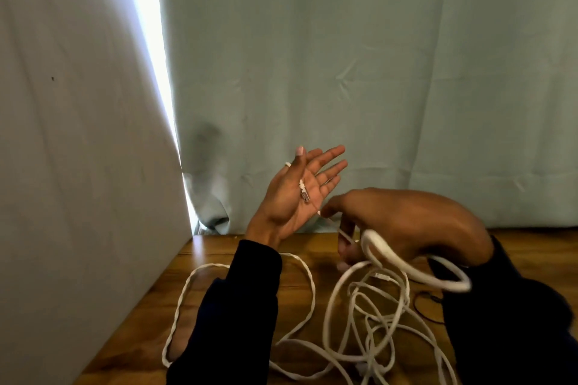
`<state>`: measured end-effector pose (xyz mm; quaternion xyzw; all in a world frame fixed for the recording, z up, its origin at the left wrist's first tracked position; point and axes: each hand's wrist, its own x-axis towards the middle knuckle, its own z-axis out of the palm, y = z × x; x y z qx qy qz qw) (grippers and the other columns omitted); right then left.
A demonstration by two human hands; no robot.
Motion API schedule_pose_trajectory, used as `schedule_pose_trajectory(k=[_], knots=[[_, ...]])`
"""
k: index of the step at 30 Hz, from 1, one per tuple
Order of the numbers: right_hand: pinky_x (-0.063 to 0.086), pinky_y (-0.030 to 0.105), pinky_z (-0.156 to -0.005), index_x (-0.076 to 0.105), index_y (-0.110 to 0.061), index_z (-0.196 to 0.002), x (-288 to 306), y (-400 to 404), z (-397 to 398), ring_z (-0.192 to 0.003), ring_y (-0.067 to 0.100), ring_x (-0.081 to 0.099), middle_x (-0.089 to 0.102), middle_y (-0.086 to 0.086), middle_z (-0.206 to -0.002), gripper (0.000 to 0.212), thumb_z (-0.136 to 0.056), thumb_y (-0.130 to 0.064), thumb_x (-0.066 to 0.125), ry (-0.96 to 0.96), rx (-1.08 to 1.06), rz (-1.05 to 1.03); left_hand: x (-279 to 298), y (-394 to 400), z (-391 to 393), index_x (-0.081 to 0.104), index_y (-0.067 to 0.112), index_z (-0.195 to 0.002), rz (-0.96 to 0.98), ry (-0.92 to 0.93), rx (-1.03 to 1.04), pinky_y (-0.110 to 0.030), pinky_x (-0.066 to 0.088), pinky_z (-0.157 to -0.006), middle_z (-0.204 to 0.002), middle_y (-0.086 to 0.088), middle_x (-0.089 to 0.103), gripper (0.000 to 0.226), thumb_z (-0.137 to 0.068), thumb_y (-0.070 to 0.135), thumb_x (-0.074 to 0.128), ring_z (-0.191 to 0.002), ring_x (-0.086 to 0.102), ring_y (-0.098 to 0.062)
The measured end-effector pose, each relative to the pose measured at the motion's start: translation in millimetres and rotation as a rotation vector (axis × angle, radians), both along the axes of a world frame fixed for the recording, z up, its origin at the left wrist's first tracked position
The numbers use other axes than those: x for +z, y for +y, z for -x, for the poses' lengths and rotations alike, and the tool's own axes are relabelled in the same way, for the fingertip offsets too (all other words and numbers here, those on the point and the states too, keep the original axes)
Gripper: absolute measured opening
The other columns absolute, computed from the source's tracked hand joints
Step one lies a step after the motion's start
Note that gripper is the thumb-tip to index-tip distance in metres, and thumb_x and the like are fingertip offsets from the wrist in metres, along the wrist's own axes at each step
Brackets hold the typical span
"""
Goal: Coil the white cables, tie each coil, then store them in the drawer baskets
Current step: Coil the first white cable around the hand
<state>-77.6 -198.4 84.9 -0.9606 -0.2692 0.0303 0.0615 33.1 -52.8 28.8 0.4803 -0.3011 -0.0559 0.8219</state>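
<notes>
While your left hand (297, 187) stands raised with palm up and fingers spread, a cable plug (304, 191) lies across that palm, its cord running to your right hand (403, 222). Your right hand pinches that cord, a blurred white loop (406, 262) hanging below its wrist. White cables (372, 316) lie tangled, uncoiled, on the table (144, 309), beneath both dark sleeves (237, 306).

Blurred cable loop (416, 269) nr right hand (406, 222), grip prob. unclear
</notes>
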Motion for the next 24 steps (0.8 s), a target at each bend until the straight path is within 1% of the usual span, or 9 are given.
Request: schedule_pose_trajectory(k=[3, 6, 8, 10, 14, 16, 18, 21, 24], knots=[[0.049, 0.013, -0.064, 0.042, -0.040, -0.127, 6, -10, 15, -0.084, -0.003, 0.061, 0.065, -0.016, -0.104, 0.061, -0.080, -0.036, 0.081, 0.030, 0.058, -0.102, 7, -1, 10, 0.026, 0.004, -0.149, -0.114, -0.070, 0.090, -0.046, 0.049, -0.106, -0.142, -0.016, 0.056, 0.073, -0.096, 0.052, 0.038, -0.129, 0.057, -0.032], [0.055, 0.018, -0.072, 0.044, -0.039, -0.122, 7, -16, 17, -0.088, -0.005, 0.061, 0.066, -0.017, -0.105, 0.050, -0.086, -0.027, 0.076, -0.090, 0.147, -0.226, 12, 2, 20, 0.039, 0.000, -0.138, -0.176, -0.131, 0.174, -0.033, 0.059, -0.083, -0.122, -0.018, 0.067, 0.059, -0.099, 0.045, 0.037, -0.106, 0.070, -0.026], [0.058, 0.028, -0.077, 0.045, -0.039, -0.117, 7, -17, 15, -0.090, 0.001, 0.065, 0.069, -0.014, -0.103, 0.043, -0.088, -0.023, 0.073, -0.251, 0.199, -0.345, 12, 6, 22, 0.052, -0.004, -0.119, -0.251, -0.195, 0.236, -0.030, 0.054, -0.062, -0.085, -0.010, 0.070, 0.045, -0.105, 0.036, 0.036, -0.072, 0.069, -0.022], [0.058, 0.030, -0.075, 0.050, -0.034, -0.111, 6, -18, 6, -0.087, 0.005, 0.066, 0.071, -0.011, -0.097, 0.039, -0.087, -0.016, 0.074, -0.509, 0.246, -0.400, 13, 10, 24, 0.053, -0.004, -0.097, -0.359, -0.301, 0.274, -0.032, 0.041, -0.051, -0.063, -0.009, 0.058, 0.040, -0.109, 0.030, 0.035, -0.052, 0.052, -0.026], [0.055, 0.042, -0.063, 0.064, -0.018, -0.101, 0, -18, -22, -0.079, 0.019, 0.061, 0.068, 0.001, -0.085, 0.026, -0.082, -0.004, 0.075, -0.941, 0.282, -0.336, 18, 3, 40, 0.060, 0.005, -0.084, -0.664, -0.345, 0.360, -0.022, 0.041, -0.050, -0.058, -0.004, 0.061, 0.057, -0.108, 0.042, 0.025, -0.048, 0.052, -0.011], [0.054, 0.041, -0.064, 0.067, -0.016, -0.099, -2, -21, -32, -0.078, 0.023, 0.063, 0.070, 0.004, -0.083, 0.022, -0.081, -0.013, 0.079, -1.075, 0.244, -0.367, 20, 0, 43, 0.062, 0.005, -0.078, -0.717, -0.290, 0.288, -0.023, 0.040, -0.049, -0.057, -0.007, 0.058, 0.084, -0.096, 0.068, 0.011, -0.047, 0.050, -0.014], [0.049, 0.037, -0.071, 0.071, -0.017, -0.096, -4, -27, -39, -0.076, 0.025, 0.065, 0.072, 0.002, -0.081, 0.021, -0.081, -0.027, 0.081, -1.240, 0.177, -0.395, 21, -1, 42, 0.060, 0.000, -0.073, -0.694, -0.237, 0.149, -0.024, 0.036, -0.046, -0.054, -0.008, 0.053, 0.099, -0.083, 0.079, 0.003, -0.043, 0.044, -0.014], [0.037, 0.038, -0.083, 0.076, -0.022, -0.093, -9, -28, -46, -0.082, 0.024, 0.066, 0.076, -0.003, -0.085, 0.019, -0.087, -0.040, 0.075, -1.464, 0.079, -0.380, 22, 0, 45, 0.055, 0.002, -0.063, -0.640, -0.225, -0.030, -0.017, 0.030, -0.037, -0.045, -0.004, 0.044, 0.091, -0.082, 0.082, 0.019, -0.033, 0.035, -0.009], [0.032, 0.039, -0.087, 0.078, -0.024, -0.089, -13, -25, -51, -0.085, 0.024, 0.066, 0.077, -0.006, -0.086, 0.021, -0.093, -0.042, 0.069, -1.600, -0.010, -0.402, 25, 4, 47, 0.050, 0.008, -0.060, -0.645, -0.304, 0.079, -0.019, 0.027, -0.039, -0.046, -0.006, 0.033, 0.064, -0.094, 0.062, 0.044, -0.035, 0.027, -0.011]])
